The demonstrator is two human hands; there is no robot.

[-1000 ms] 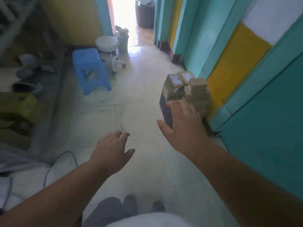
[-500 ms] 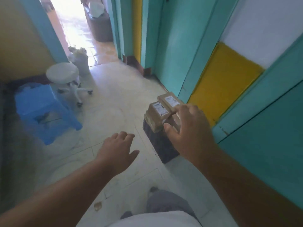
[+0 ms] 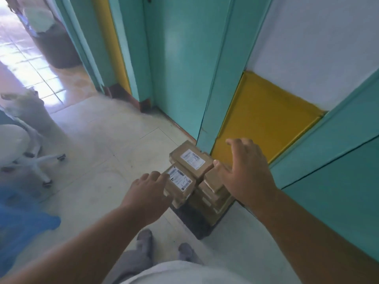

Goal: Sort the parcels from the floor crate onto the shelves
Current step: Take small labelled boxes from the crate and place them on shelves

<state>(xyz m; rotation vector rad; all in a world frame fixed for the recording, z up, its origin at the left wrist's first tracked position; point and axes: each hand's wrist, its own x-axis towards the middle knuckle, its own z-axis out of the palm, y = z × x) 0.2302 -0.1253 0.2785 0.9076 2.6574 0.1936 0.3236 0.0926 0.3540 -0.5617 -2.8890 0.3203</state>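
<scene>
A dark floor crate point(image 3: 194, 223) stands against the teal and yellow wall, piled high with brown cardboard parcels. Two top parcels carry white labels: a far one point(image 3: 191, 159) and a near one point(image 3: 179, 184). More plain parcels point(image 3: 213, 193) are stacked to their right. My left hand point(image 3: 146, 193) has its fingers spread, fingertips touching the near labelled parcel's left edge. My right hand point(image 3: 245, 172) is spread over the right stack, thumb against the far parcel's corner; it hides the parcels under it. No shelf is in view.
A white swivel stool point(image 3: 18, 152) on castors stands at the left, a blue plastic stool point(image 3: 22, 226) nearer in the lower left corner. A doorway point(image 3: 30, 64) opens at the back left. My feet point(image 3: 164, 247) stand just before the crate.
I have stepped up to the crate. My left hand has moved right onto the near labelled parcel. My right hand has spread over the right-hand stack.
</scene>
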